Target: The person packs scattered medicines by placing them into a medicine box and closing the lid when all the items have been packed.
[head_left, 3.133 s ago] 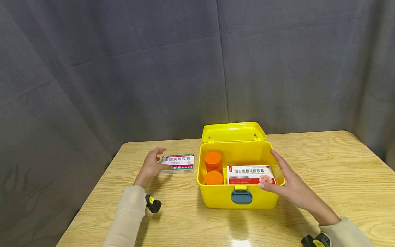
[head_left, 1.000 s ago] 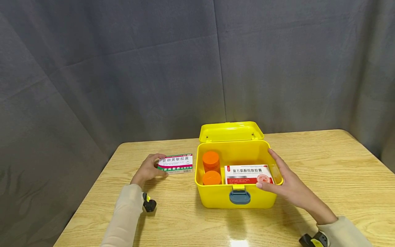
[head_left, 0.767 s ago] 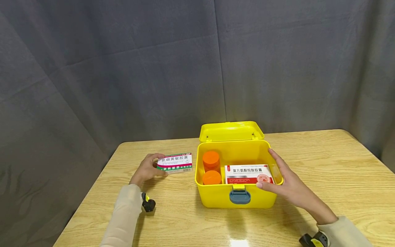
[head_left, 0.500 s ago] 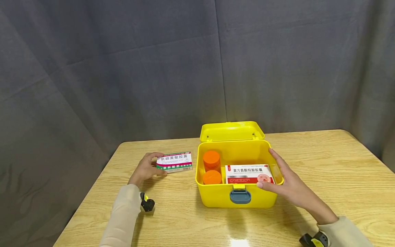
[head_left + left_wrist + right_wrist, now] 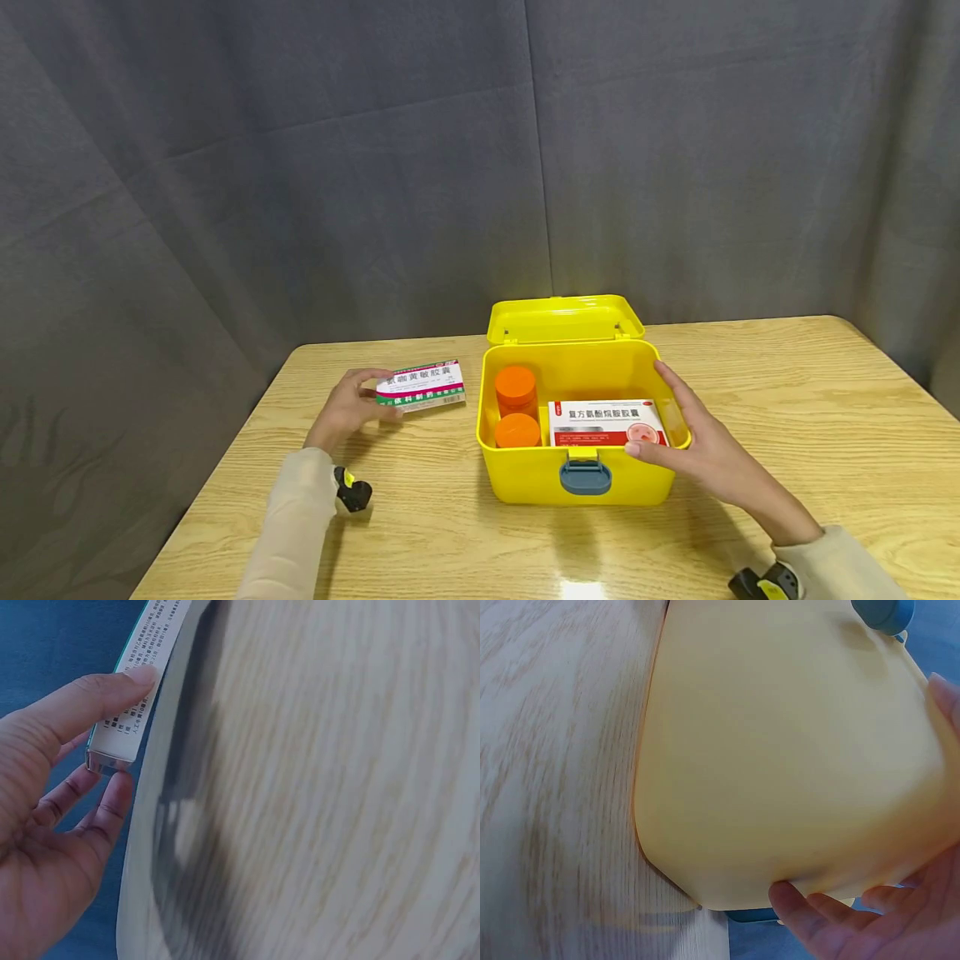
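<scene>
In the head view my left hand (image 5: 348,408) pinches the left end of a white, green and magenta medicine box (image 5: 422,387), its thumb on the front edge. The box tilts slightly, with its shadow on the wood below. The left wrist view shows the thumb on the printed narrow side of that medicine box (image 5: 129,724) and fingertips under its end. My right hand (image 5: 716,454) grips the right side of a yellow storage box (image 5: 525,479), thumb over the front rim and fingers along the right rim. Its side wall (image 5: 780,750) fills the right wrist view.
The yellow lid (image 5: 566,321) stands folded back behind the storage box. Inside are two orange-capped bottles (image 5: 516,385) and a red and white medicine box (image 5: 606,422). A grey-blue latch (image 5: 586,477) hangs at the front. A grey curtain (image 5: 375,167) rises behind the wooden table (image 5: 450,542).
The left hand has closed round the green and magenta medicine box, raised its edge and shifted it slightly left and back. The right hand stays on the yellow storage box.
</scene>
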Demonstrator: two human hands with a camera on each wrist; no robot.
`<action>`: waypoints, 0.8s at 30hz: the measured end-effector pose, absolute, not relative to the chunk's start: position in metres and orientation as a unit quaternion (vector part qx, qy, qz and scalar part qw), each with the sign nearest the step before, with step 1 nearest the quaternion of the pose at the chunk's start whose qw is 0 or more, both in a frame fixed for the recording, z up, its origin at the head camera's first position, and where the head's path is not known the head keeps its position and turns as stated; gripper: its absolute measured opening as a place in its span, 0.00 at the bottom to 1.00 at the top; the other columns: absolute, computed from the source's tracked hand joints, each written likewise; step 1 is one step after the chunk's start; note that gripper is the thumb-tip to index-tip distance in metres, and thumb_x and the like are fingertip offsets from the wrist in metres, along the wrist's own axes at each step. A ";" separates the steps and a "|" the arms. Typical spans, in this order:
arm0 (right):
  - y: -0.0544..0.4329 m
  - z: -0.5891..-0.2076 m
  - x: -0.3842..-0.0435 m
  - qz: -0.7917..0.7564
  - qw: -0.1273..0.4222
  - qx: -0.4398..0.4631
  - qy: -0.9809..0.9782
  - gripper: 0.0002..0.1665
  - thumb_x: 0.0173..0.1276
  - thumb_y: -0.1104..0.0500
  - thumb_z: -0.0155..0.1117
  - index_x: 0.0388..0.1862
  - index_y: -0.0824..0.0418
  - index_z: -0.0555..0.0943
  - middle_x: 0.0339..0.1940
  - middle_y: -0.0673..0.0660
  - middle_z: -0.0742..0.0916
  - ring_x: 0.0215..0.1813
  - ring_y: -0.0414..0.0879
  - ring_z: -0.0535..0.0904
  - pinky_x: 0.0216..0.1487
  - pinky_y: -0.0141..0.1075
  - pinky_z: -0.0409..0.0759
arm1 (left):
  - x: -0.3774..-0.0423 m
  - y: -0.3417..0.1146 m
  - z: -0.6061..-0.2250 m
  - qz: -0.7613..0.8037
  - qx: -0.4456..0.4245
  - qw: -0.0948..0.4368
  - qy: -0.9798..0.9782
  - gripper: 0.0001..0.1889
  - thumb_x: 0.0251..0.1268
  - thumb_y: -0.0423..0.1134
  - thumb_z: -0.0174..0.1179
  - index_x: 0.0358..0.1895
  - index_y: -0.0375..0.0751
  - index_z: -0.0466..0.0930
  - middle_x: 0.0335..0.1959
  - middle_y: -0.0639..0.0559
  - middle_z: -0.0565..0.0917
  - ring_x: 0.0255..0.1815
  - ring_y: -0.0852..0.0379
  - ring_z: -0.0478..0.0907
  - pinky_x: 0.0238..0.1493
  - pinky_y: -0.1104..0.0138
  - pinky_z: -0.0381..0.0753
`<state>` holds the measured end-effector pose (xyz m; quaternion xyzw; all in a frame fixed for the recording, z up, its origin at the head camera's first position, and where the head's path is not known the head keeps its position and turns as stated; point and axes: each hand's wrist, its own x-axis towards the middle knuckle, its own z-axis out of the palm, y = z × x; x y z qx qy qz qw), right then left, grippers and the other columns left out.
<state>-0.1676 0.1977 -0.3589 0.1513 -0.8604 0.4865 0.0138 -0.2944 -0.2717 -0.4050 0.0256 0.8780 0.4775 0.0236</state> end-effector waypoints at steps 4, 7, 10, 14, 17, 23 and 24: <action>0.198 -0.359 -0.168 0.487 0.013 0.150 -0.860 0.63 0.60 0.53 0.73 0.80 0.50 0.38 0.78 0.67 0.48 0.70 0.70 0.50 0.59 0.75 0.54 | -0.293 -0.275 -0.401 0.484 0.030 0.020 0.874 0.35 0.47 0.37 0.77 0.63 0.43 0.74 0.70 0.42 0.60 0.57 0.39 0.71 0.49 0.56 0.76; 0.198 -0.359 -0.168 0.487 0.013 0.149 -0.860 0.63 0.60 0.53 0.73 0.80 0.50 0.38 0.78 0.67 0.48 0.71 0.70 0.50 0.58 0.75 0.54 | -0.291 -0.278 -0.397 0.487 0.033 0.022 0.873 0.36 0.47 0.38 0.77 0.63 0.44 0.74 0.70 0.43 0.61 0.56 0.40 0.72 0.48 0.57 0.76; 0.198 -0.359 -0.168 0.486 0.014 0.151 -0.861 0.63 0.60 0.53 0.73 0.80 0.50 0.38 0.78 0.67 0.48 0.71 0.70 0.50 0.58 0.75 0.54 | -0.289 -0.280 -0.393 0.489 0.031 0.021 0.872 0.36 0.46 0.39 0.78 0.63 0.45 0.75 0.69 0.45 0.61 0.55 0.41 0.72 0.46 0.59 0.76; 0.198 -0.359 -0.168 0.486 0.015 0.152 -0.861 0.63 0.60 0.53 0.73 0.80 0.50 0.38 0.78 0.67 0.48 0.71 0.70 0.50 0.58 0.75 0.54 | -0.289 -0.281 -0.387 0.491 0.034 0.016 0.870 0.35 0.46 0.38 0.77 0.62 0.44 0.75 0.68 0.45 0.62 0.55 0.42 0.72 0.45 0.60 0.77; 0.198 -0.359 -0.168 0.486 0.014 0.152 -0.861 0.63 0.60 0.53 0.73 0.80 0.51 0.38 0.78 0.67 0.48 0.71 0.70 0.50 0.58 0.75 0.54 | -0.289 -0.281 -0.383 0.493 0.038 0.012 0.869 0.34 0.47 0.37 0.77 0.62 0.43 0.75 0.69 0.44 0.62 0.56 0.41 0.71 0.45 0.60 0.77; 0.198 -0.358 -0.168 0.487 0.010 0.147 -0.861 0.63 0.60 0.53 0.72 0.80 0.50 0.38 0.78 0.67 0.48 0.70 0.70 0.52 0.59 0.74 0.55 | -0.286 -0.280 -0.376 0.488 0.039 0.005 0.872 0.33 0.48 0.37 0.76 0.62 0.42 0.75 0.70 0.44 0.61 0.59 0.39 0.69 0.45 0.59 0.77; 0.198 -0.358 -0.168 0.489 0.009 0.147 -0.860 0.63 0.60 0.53 0.72 0.80 0.50 0.38 0.77 0.67 0.48 0.69 0.69 0.52 0.59 0.74 0.56 | -0.285 -0.280 -0.375 0.488 0.038 0.003 0.872 0.33 0.48 0.37 0.76 0.62 0.42 0.75 0.70 0.44 0.61 0.59 0.39 0.68 0.45 0.59 0.77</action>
